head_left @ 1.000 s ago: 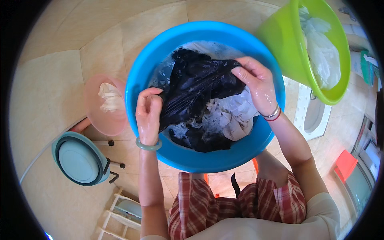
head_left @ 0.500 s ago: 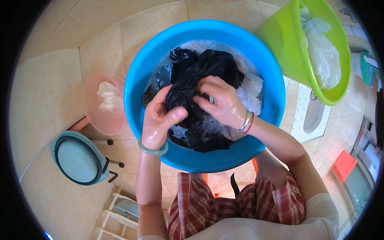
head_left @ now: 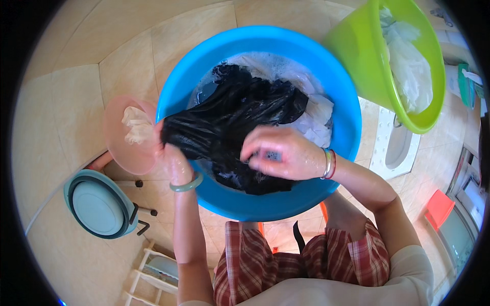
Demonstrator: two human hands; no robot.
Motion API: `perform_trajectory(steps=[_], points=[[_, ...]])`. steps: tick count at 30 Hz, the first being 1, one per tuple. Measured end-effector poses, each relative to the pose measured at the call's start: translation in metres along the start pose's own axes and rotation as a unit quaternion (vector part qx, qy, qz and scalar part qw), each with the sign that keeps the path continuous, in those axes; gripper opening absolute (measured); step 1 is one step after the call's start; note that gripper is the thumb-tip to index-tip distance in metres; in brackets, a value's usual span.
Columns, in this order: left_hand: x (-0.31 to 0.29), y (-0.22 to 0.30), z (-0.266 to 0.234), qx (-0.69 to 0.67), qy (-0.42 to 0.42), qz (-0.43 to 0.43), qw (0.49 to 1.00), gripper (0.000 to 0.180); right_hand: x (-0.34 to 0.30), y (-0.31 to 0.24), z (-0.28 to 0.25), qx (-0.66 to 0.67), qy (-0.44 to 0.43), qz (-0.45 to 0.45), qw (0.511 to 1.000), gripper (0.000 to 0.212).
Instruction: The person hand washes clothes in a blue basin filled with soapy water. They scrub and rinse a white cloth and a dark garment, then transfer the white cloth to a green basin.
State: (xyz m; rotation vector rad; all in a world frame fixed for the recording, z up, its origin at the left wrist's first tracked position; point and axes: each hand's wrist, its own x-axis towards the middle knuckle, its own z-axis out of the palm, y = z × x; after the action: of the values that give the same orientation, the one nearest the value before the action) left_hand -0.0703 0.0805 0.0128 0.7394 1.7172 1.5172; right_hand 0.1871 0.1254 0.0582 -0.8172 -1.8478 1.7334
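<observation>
A wet black garment [head_left: 240, 109] stretches across the big blue basin [head_left: 275, 206], over suds and other soaking laundry. My left hand [head_left: 172, 158] is closed on the garment's left end, level with the basin's left rim, and draws the cloth into folds; part of its fingers is behind the fabric. Low over the near-middle of the basin is my right hand [head_left: 291, 153], its fingers curled and smeared by motion. Suds show in the gap between its thumb and fingers, and I cannot tell whether it touches the cloth. White laundry [head_left: 319, 115] lies in the water at the right.
A pink bowl [head_left: 115, 140] with pale cloth [head_left: 138, 125] stands left of the basin, close to my left hand. A green bin [head_left: 357, 56] holds white plastic at the far right. Nearby are a folding stool-like grey-green item [head_left: 99, 206] and a white floor toilet [head_left: 398, 148].
My left hand has moved left and pulled the bunched black garment out toward the basin's left rim, spreading it. The right hand has come off the bunch, slightly nearer to me.
</observation>
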Motion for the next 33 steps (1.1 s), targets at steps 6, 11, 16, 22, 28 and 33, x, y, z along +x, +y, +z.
perform_trajectory(steps=[6,11,16,22,28,33], points=[[0.005,0.024,-0.024,0.134,-0.023,-0.009,0.991,0.036,-0.005,0.066,-0.035,-0.433,0.174,0.029,0.884,0.027],[-0.029,0.04,0.016,0.248,-0.124,0.108,0.955,0.032,0.013,0.069,-0.039,-0.081,0.244,0.16,0.953,0.011],[-0.056,0.001,0.082,0.466,-0.313,0.224,0.796,0.03,0.03,0.073,-0.046,-0.117,0.269,0.111,0.95,0.022],[-0.047,-0.02,0.068,0.18,-0.283,0.028,0.942,0.012,-0.006,0.106,-0.068,-0.298,0.139,0.161,0.931,0.05],[-0.056,0.082,0.02,-0.238,-0.274,-0.154,0.919,0.017,-0.012,0.091,-0.053,-0.196,0.108,0.101,0.969,0.039],[-0.063,0.098,0.007,-0.492,-0.238,-0.222,0.808,0.045,0.001,0.057,-0.042,0.144,0.077,0.144,0.976,0.025]])
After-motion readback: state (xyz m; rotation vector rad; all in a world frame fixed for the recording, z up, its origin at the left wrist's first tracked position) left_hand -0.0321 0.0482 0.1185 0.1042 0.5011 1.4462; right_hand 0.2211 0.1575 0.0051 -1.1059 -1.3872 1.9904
